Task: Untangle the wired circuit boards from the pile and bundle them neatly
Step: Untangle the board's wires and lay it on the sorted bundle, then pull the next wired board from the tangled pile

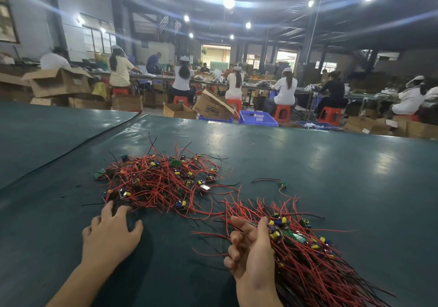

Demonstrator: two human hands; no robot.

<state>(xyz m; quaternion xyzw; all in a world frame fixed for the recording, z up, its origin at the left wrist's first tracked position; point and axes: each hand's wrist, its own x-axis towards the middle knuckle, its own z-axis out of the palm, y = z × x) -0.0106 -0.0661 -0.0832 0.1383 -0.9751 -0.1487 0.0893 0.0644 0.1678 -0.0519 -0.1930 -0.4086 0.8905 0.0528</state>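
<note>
While the left hand [111,234] lies flat and released on the green table [331,169], its fingertips [107,208] touching the near edge of the tangled pile [161,181], the right hand [251,252] clasps a gathered bundle [305,254] — red and black wires fanning outward — with one loose board [283,183] well apart behind it.

Factory floor: workers [183,79] on stools [282,112] along assembly tables [305,91].
</note>
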